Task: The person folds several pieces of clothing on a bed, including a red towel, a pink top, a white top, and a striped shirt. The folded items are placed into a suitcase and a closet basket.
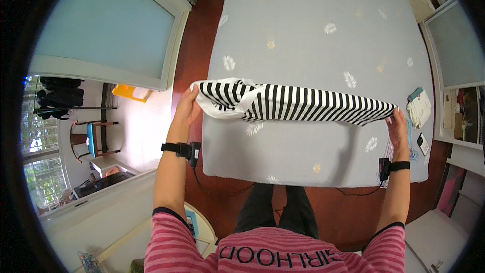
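Observation:
A black-and-white striped garment with white edging stretches sideways between my two hands, in front of the bed. My left hand grips its white-trimmed end, where the fabric gapes in a loop. At the other end, my right hand pinches the narrow striped tip. The cloth appears raised off the mattress, and a shadow falls on the sheet beneath it. Black strapped devices with cables sit on both my wrists.
A bed with a grey leaf-patterned sheet spreads before me. Folded clothes, a phone and thin cords lie at its right edge. A frosted sliding door stands left; a chair is beyond it.

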{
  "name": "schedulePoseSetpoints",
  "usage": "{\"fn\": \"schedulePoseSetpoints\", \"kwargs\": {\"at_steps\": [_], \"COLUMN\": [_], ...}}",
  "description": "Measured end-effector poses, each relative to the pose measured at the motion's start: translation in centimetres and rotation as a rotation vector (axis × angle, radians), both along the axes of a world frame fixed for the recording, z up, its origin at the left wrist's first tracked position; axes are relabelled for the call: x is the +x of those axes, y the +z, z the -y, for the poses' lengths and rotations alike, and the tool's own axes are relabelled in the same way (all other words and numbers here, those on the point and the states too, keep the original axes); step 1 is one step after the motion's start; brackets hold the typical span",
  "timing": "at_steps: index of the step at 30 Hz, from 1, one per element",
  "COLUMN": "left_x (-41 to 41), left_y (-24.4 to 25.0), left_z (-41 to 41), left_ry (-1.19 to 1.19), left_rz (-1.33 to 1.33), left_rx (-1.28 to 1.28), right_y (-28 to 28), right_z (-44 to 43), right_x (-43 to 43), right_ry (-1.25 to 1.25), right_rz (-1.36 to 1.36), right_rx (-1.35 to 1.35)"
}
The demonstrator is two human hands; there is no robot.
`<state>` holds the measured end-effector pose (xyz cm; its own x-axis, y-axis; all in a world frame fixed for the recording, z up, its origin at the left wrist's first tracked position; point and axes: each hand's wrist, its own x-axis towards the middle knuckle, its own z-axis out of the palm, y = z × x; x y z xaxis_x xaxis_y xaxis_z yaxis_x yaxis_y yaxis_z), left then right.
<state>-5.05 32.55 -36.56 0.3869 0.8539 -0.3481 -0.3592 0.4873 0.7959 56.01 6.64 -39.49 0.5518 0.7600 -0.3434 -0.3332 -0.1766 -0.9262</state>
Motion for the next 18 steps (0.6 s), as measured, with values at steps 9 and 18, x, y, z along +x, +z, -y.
{"fn": "schedulePoseSetpoints", "kwargs": {"at_steps": [9,18], "left_x": [7.1,3.8], "left_y": [10.7,2.2], "left_z": [-10.6,-4.7], "left_ry": [0.058,-0.166], "left_rz": [0.038,-0.376], "left_rx": [0.312,0.182], "right_y": [9.7,-0.9], "right_z": [-7.3,-1.1], "right_x": [5.8,7.1], "right_ry": [-0.103,-0.049], "right_rz": [0.180,0.353], "right_rx": [0.164,-0.130]}}
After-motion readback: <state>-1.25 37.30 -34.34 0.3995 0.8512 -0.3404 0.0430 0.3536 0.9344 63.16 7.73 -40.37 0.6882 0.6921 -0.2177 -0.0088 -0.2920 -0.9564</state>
